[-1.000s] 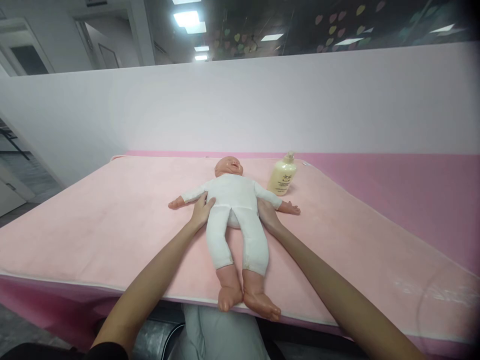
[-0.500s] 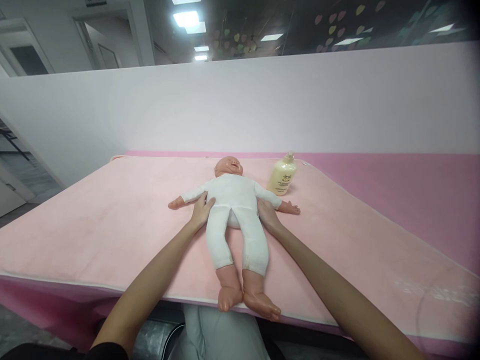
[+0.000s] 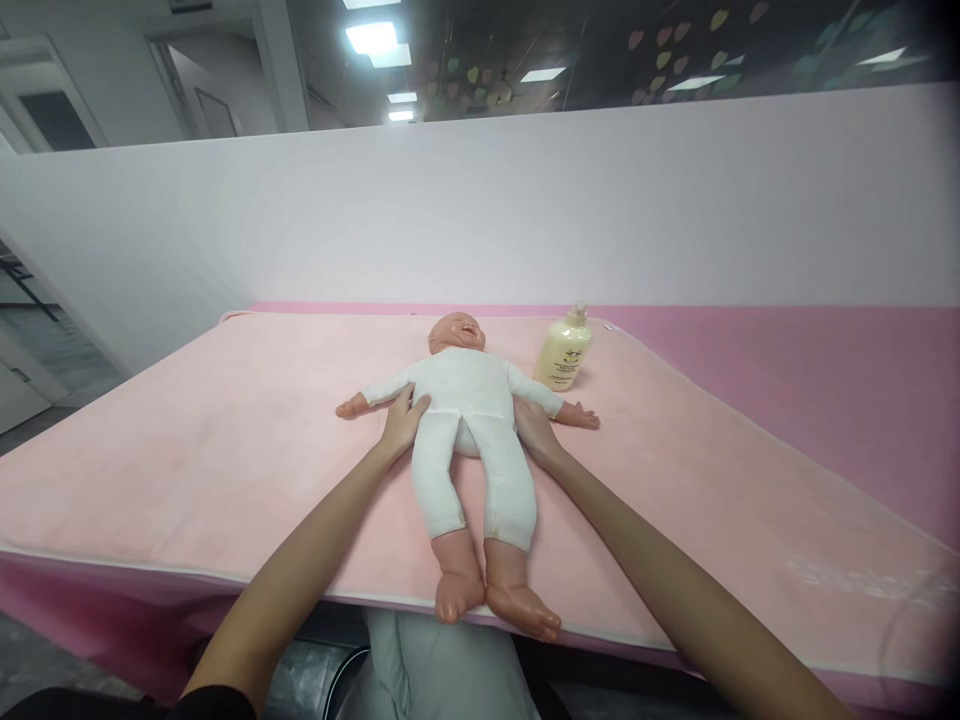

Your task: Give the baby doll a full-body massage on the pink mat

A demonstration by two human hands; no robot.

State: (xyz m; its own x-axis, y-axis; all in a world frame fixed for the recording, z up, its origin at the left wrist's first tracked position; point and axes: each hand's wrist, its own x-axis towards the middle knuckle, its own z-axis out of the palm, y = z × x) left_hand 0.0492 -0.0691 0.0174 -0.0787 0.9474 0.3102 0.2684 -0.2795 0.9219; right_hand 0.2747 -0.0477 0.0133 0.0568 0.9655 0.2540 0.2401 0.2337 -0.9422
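Note:
A baby doll (image 3: 466, 385) in a white cloth suit lies on its back, its head away from me and its feet at the near edge of the pink mat (image 3: 225, 450). My left hand (image 3: 403, 424) holds its waist from the left, thumb near the hip and the other fingers partly hidden beside the torso. From the other side, my right hand (image 3: 535, 430) clasps the waist below the doll's outstretched arm; most of its fingers are hidden by the doll. A pale yellow pump bottle (image 3: 564, 352) stands beyond my right hand, close to the doll's arm.
A low white wall (image 3: 480, 210) runs behind the mat, with a dark window above it. Darker pink covering (image 3: 810, 380) shows along the right. My grey-trousered legs (image 3: 442, 665) are under the near edge.

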